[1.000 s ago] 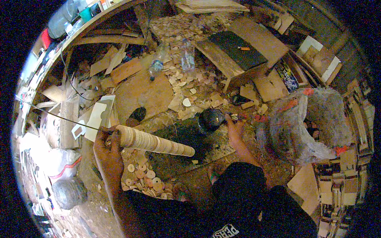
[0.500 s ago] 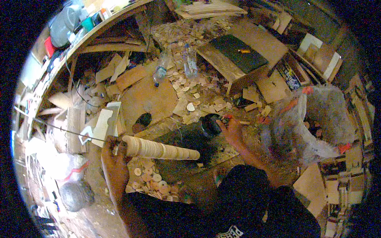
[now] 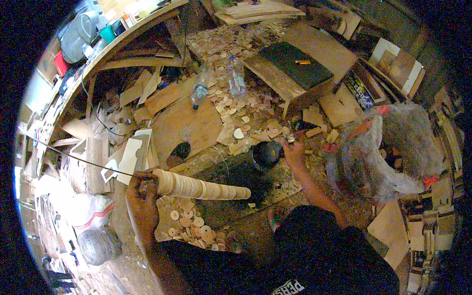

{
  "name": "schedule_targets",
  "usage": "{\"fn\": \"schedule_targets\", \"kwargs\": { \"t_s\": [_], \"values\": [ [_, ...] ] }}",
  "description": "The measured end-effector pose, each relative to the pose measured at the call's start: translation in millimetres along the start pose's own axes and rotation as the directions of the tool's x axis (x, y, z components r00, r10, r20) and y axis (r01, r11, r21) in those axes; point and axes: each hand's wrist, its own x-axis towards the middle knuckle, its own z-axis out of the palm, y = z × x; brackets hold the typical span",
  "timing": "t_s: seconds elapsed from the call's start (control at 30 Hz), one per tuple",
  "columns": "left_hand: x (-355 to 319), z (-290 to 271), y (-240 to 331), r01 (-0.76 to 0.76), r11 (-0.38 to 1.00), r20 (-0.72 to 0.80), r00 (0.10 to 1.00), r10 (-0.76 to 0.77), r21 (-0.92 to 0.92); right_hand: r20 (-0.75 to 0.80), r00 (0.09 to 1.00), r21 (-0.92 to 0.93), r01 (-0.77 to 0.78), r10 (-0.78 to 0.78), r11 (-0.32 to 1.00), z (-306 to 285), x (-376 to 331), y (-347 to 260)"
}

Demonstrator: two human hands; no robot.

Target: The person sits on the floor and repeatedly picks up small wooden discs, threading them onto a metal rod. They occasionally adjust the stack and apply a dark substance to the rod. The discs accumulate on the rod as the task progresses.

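My left hand (image 3: 142,191) is closed round the end of a thin dark rod (image 3: 81,160). A long stack of round wooden discs (image 3: 201,187) is threaded on that rod and points to the right, nearly level. My right hand (image 3: 294,150) is just right of a black pot (image 3: 267,155), its fingers curled. A small pale spot shows at the fingertips, too small to name. Below the stack lies a pile of loose wooden discs with centre holes (image 3: 199,228).
Two clear plastic bottles (image 3: 236,81) lie among scattered wood offcuts (image 3: 246,105). A low wooden bench with a dark top (image 3: 295,66) stands at the far right. To the right sits a large translucent plastic sack (image 3: 413,147). A shelf with goods curves along the left.
My right hand has shifted to the right, from over the pot's rim to beside it. The short stick seen by its fingers no longer shows. The left hand keeps its hold on the rod.
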Motion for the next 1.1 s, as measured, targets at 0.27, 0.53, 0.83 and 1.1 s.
{"fn": "schedule_targets", "kwargs": {
  "t_s": [0.27,0.53,0.83,1.1],
  "values": [
    [1.1,3.1,1.0,0.123,0.989,-0.037,0.991,-0.127,-0.081,0.329,0.86,0.636,-0.507,0.39,0.582,9.4,-13.9,50.9],
    [-2.1,6.5,2.3,0.142,0.986,-0.099,0.984,-0.151,-0.091,0.036,0.97,0.373,-0.236,0.24,0.898,5.0,-14.8,25.0],
    [-3.4,2.5,2.4,0.093,0.996,-0.068,0.993,-0.093,-0.015,0.171,0.98,0.094,0.088,-0.103,0.992,-23.4,-19.9,-32.4],
    [-4.3,1.3,2.9,0.046,0.999,-0.071,0.996,-0.044,0.021,0.02,1.0,0.107,0.021,-0.023,0.994,-29.2,-27.5,-31.0]
  ]
}}
